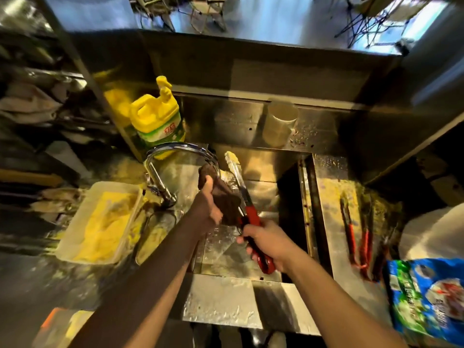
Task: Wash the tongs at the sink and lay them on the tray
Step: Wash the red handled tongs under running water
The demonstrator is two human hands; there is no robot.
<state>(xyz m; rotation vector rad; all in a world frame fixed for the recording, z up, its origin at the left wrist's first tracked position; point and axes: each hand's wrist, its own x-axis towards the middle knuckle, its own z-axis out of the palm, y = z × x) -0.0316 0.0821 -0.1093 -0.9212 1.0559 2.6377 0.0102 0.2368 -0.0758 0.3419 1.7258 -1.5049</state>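
Note:
Over the steel sink (261,159), my right hand (268,241) grips the red handles of a pair of metal tongs (239,182). The tongs slant up and away, their pale tips near the back wall. My left hand (207,207) holds a dark brown scrubbing cloth (223,194) pressed against the tongs' metal arms, just under the curved chrome faucet (175,149). On the steel tray (329,197) right of the sink lie other red-handled tongs (356,237).
A yellow detergent jug (155,121) stands behind the faucet. A white tub of yellow stuff (100,222) sits left of the sink. A blue and green bag (426,300) lies at the right front. A white object (437,232) is at the far right.

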